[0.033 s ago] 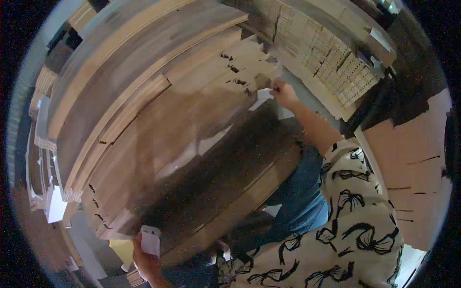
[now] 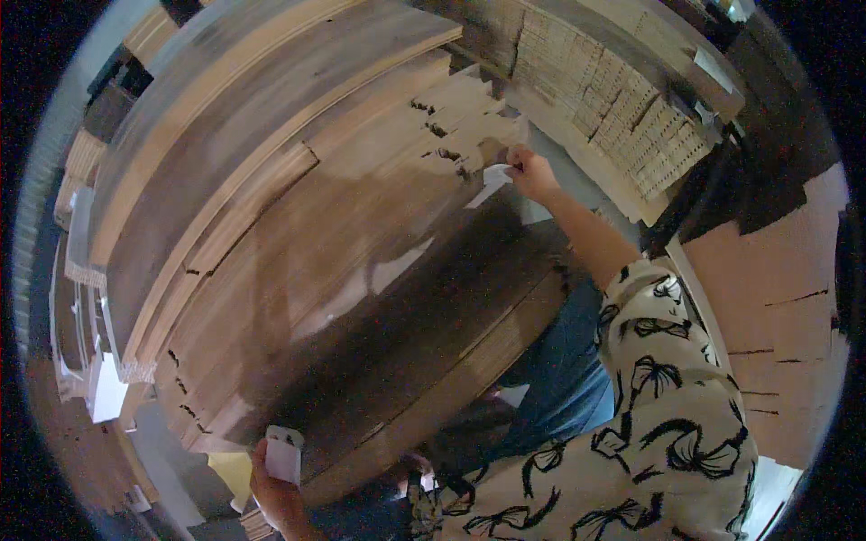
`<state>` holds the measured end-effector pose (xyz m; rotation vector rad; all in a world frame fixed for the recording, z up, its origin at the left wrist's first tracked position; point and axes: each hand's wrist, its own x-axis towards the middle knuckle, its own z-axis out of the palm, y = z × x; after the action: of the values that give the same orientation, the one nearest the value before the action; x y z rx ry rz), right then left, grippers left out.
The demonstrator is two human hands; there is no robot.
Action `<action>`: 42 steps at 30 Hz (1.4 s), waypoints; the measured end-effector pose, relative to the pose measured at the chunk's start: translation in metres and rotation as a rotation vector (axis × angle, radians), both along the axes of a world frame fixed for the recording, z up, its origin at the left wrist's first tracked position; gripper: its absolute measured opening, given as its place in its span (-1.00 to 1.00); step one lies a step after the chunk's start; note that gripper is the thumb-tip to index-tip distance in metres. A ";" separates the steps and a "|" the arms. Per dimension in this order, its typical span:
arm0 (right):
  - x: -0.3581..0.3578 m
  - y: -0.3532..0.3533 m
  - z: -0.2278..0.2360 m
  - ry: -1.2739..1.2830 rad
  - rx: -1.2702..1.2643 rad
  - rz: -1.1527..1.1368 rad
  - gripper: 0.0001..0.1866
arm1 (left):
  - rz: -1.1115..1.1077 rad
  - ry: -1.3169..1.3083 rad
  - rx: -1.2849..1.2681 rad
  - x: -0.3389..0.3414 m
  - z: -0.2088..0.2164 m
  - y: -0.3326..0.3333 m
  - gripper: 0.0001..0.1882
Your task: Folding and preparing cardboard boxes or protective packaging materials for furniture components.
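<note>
The board (image 2: 361, 216) is a broad sheet of brown cardboard, its face smooth, with jagged dark slots cut near both ends; shadow covers the side nearest the person. Beyond the board rises a stack (image 2: 225, 135) of similar flat sheets, edges pale and layered. Past the board's right end stands a pile (image 2: 613, 108) of tightly packed cardboard, its side ribbed and pitted. Further right of the board is a pinkish-brown sheet (image 2: 776, 288) with short straight slits. On the board's near side are a cream sleeve (image 2: 667, 397) with black bow print and blue denim (image 2: 573, 356).

The right hand (image 2: 534, 176) is at the board's far right corner, fingers curled nearly closed; whether they grip the edge cannot be told. The left hand (image 2: 278, 491), at the board's near left corner, is closed around a white piece (image 2: 284, 458), flat and round-cornered. Just left of that hand, by the same corner, is a yellow piece (image 2: 233, 473), angular in outline.
</note>
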<state>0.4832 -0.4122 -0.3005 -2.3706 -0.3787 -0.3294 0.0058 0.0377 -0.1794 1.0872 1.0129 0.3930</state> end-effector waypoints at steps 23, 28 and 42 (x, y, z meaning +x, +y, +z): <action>0.031 -0.009 0.021 0.394 0.378 -0.407 -0.61 | 0.008 0.230 0.245 0.040 0.072 -0.069 -0.57; 0.038 -0.010 0.013 0.530 0.575 -0.465 -0.70 | 0.029 0.177 0.169 0.027 0.073 -0.061 -0.64; 0.030 -0.025 0.026 0.441 -1.009 -0.267 -0.60 | 0.051 -0.148 0.852 -0.030 0.150 -0.046 -0.61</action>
<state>0.5132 -0.4368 -0.2743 -3.3745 0.0175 0.3742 -0.0243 -0.0083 -0.0290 1.7555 0.7396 0.9857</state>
